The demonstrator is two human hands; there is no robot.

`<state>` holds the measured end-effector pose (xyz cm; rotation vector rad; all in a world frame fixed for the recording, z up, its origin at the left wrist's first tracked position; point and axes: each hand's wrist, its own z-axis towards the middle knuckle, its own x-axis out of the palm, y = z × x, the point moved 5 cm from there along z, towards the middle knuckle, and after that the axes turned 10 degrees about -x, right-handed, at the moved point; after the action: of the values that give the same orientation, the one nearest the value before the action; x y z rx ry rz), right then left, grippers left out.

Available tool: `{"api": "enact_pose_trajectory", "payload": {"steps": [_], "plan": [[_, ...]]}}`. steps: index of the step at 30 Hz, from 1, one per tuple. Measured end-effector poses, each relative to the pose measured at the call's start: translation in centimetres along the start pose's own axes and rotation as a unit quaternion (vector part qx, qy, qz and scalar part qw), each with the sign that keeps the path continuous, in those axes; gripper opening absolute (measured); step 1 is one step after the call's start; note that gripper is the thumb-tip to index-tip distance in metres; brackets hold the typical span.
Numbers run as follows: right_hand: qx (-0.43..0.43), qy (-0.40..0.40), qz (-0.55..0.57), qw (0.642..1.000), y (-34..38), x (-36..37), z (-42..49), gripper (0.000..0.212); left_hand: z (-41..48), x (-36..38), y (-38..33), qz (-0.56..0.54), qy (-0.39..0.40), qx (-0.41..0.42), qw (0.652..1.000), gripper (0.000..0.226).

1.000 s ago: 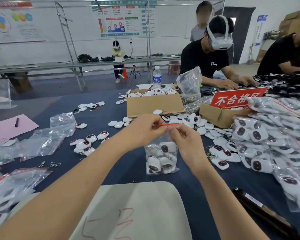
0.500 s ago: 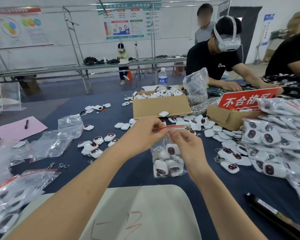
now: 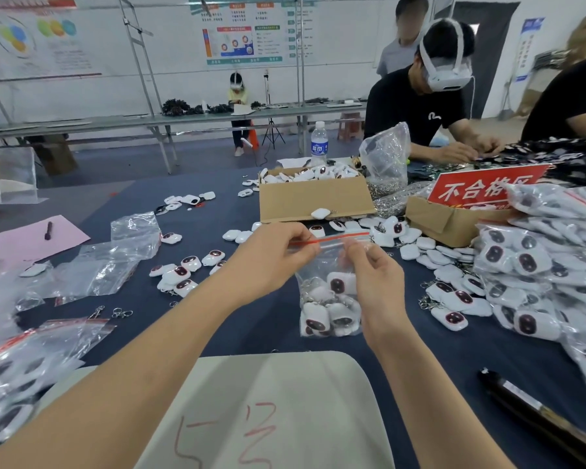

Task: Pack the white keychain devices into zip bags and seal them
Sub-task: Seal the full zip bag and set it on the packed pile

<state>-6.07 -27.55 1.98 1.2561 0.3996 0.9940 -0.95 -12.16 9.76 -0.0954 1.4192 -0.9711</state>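
A clear zip bag (image 3: pixel 329 299) with a red seal strip along its top hangs over the dark blue table, holding several white keychain devices. My left hand (image 3: pixel 271 262) pinches the strip at its left end. My right hand (image 3: pixel 376 275) pinches the top of the bag a little to the right of it. Loose white keychain devices (image 3: pixel 183 275) lie to the left of the bag, and more lie on the right (image 3: pixel 450 299).
Empty zip bags (image 3: pixel 115 262) lie at left. Filled bags (image 3: pixel 548 265) are piled at right. An open cardboard box (image 3: pixel 315 198) of devices stands behind, next to a second box with a red sign (image 3: pixel 484 191). A black pen (image 3: pixel 535 414) lies near right. People work at the far side.
My fingers have slid along the red strip, with the right hand a little lower on the bag. The bag hangs in the same place.
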Motion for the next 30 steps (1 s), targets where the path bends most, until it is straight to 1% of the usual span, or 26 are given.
{"api": "enact_pose_trajectory", "payload": {"steps": [6, 11, 16, 22, 24, 26, 28, 30], "plan": [[0.01, -0.014, 0.01, 1.0, -0.1, -0.2, 0.0, 0.028, -1.0, -1.0, 0.8, 0.016, -0.026, 0.008, 1.0, 0.017], [0.008, -0.027, 0.012, 1.0, 0.1, -0.5, 0.2, 0.03, -1.4, -1.2, 0.9, -0.015, -0.051, 0.009, 0.999, 0.012], [0.003, -0.02, 0.013, 1.0, 0.5, -0.6, 0.4, 0.028, -1.0, -1.0, 1.5, -0.026, -0.071, -0.04, 0.996, 0.025], [0.012, -0.017, 0.043, 0.999, 0.6, -1.1, 0.4, 0.025, -1.0, -0.6, 1.6, -0.065, -0.075, -0.062, 0.993, 0.022], [0.033, -0.012, 0.064, 0.997, 0.4, -1.2, 0.4, 0.024, -1.1, -0.5, 1.7, -0.092, -0.084, -0.058, 0.99, 0.02], [0.055, -0.002, 0.073, 0.996, 0.1, -1.2, 0.4, 0.025, -1.4, -0.1, 2.1, -0.146, -0.097, -0.056, 0.983, 0.018], [0.075, 0.015, 0.08, 0.994, 0.0, -1.2, 0.4, 0.025, -1.9, 0.9, 2.7, -0.213, -0.1, -0.074, 0.969, 0.016], [0.078, 0.027, 0.059, 0.995, 0.3, -1.6, 0.6, 0.022, -2.2, 2.0, 3.7, -0.276, -0.102, -0.098, 0.951, 0.022]]}}
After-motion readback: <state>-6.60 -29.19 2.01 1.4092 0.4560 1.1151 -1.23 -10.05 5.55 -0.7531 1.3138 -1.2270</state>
